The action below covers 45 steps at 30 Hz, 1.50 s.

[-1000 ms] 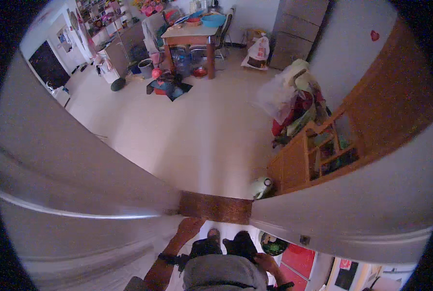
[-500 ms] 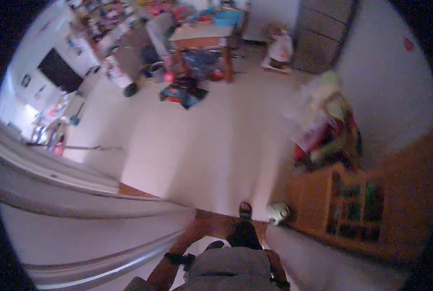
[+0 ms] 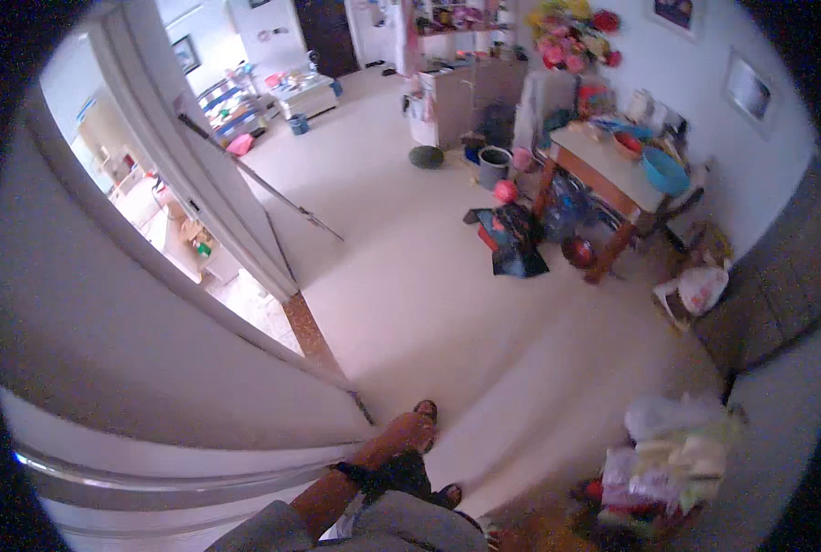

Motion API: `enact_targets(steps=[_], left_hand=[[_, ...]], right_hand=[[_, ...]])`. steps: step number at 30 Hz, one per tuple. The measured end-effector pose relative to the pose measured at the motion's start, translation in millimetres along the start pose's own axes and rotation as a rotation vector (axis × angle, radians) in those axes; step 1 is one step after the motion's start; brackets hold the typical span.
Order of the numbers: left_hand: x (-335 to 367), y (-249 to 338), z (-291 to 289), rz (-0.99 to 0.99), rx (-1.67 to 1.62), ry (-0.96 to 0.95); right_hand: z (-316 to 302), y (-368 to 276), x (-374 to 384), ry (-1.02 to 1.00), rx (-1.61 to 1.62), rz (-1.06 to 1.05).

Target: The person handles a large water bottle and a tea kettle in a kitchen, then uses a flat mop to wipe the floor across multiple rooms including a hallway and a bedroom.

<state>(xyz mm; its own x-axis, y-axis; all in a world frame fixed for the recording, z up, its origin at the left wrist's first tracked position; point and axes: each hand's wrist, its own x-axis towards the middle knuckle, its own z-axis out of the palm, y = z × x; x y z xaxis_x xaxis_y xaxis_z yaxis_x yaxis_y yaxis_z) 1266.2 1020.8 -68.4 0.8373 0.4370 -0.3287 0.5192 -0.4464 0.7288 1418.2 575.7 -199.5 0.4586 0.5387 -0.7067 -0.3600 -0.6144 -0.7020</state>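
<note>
My left arm, with a dark band at the wrist, reaches forward from the lower edge. My left hand point(image 3: 407, 435) hangs in front of my body, above the floor and near the grey wall point(image 3: 199, 386). Its fingers are blurred, and I make out nothing held in it. Below it show my feet in dark sandals, one sandal point(image 3: 426, 410) ahead of the other. My right hand is not in view.
A wooden table point(image 3: 603, 166) with bowls and a blue basin point(image 3: 665, 171) stands at the right. Dark bags point(image 3: 511, 235) lie on the floor before it. A cloth pile point(image 3: 672, 460) is near right. A doorway with a brown threshold point(image 3: 314, 336) opens at left; a watermelon point(image 3: 426, 157) lies farther off.
The view has swung left, so the table and cloth pile sit farther right and the left doorway shows. My left arm still reaches forward; my right arm has dropped out of view.
</note>
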Motion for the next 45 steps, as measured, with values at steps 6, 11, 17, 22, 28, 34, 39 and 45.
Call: enact_targets(steps=[6,11,17,22,28,34,39,45], left_hand=[[94,-41,-49,-0.227,-0.105,0.200],[147,-124,-95,-0.121,-0.053,0.319],[167,-135,-208,-0.377,-0.433,0.472],[174,-195,-269,-0.388,-0.556,0.707],[164,-253,-366,-0.562,-0.203,0.865],[137,-288,-456,-0.715,-0.184,1.087],[126,-300,-530,-0.584,-0.583,1.492],[112,-316,-654,-0.462,-0.661,1.678]], right_hand=[[-23,-104,106,-0.025,-0.169,0.010],[-26,-198,181,-0.075,-0.276,0.006],[-21,-285,261,-0.078,-0.315,0.014],[-23,-328,332,-0.120,-0.343,0.046],[-57,-358,422,-0.258,-0.328,0.054],[-40,-471,572,-0.574,-0.516,-0.692],[-17,-626,767,-0.594,0.817,0.551],[165,-757,778,-0.376,-0.555,-0.254]])
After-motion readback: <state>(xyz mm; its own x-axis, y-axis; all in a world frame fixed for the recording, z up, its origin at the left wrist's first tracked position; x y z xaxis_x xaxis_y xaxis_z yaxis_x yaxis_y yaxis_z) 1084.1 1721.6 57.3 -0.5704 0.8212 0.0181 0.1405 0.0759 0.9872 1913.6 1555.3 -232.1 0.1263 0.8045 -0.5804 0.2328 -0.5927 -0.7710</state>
